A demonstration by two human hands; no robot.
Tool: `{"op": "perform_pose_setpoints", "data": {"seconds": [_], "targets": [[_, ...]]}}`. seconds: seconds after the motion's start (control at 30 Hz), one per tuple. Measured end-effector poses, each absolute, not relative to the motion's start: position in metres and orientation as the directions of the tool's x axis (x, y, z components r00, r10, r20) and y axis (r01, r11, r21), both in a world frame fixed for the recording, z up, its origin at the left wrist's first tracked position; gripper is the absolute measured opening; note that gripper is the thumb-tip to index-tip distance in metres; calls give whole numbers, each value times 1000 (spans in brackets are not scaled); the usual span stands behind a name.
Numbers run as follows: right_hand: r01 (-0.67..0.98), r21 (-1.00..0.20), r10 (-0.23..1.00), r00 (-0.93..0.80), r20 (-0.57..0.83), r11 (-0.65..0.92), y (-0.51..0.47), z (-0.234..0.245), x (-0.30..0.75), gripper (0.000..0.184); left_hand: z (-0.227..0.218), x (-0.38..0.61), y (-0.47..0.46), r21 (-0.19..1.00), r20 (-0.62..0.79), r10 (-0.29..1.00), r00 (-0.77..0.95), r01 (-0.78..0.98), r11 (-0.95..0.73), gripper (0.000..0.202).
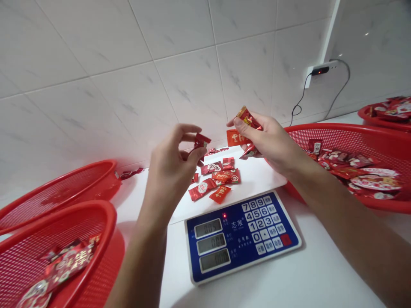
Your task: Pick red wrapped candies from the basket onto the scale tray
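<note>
Pinched between the fingers of my left hand [175,160] is a small dark-red wrapped candy [201,142], above the left side of the scale's pan. My right hand [269,139] is closed on several wrapped candies [236,138], red and orange with gold print, over the pan's right side. Below both hands, several red candy packets [221,194] lie loosely on the white weighing pan [253,184]. The blue digital scale [239,273] faces me, its three displays and number keys in view.
Red perforated baskets with candy packets stand at the near left [111,218] and at the right [337,130]. Another red basket [105,167] is at the far left, and one more [366,113] at the far right. A socket strip [310,77] with a cord hangs on the tiled wall.
</note>
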State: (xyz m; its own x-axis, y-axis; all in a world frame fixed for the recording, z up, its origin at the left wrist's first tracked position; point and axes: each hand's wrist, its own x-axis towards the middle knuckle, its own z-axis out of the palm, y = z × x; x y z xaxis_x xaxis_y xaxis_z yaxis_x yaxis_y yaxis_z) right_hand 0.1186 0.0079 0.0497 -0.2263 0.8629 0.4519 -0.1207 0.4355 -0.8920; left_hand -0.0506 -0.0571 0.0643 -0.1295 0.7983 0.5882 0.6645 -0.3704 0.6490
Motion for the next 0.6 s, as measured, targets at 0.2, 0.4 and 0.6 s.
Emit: {"op": "perform_pose_setpoints", "data": {"seconds": [0.2,0.4,0.6], "targets": [[-85,-889,843,-290,454,449,9,46,115,12,58,-56,-46,626,511,856,-82,717,-305,21],[-129,-918,825,-406,394,375,18,25,102,11,60,-52,-51,596,610,787,-94,709,-377,23],[14,-881,830,-343,439,473,30,10,97,24,64,-53,-55,608,630,766,-127,695,-384,22]]}}
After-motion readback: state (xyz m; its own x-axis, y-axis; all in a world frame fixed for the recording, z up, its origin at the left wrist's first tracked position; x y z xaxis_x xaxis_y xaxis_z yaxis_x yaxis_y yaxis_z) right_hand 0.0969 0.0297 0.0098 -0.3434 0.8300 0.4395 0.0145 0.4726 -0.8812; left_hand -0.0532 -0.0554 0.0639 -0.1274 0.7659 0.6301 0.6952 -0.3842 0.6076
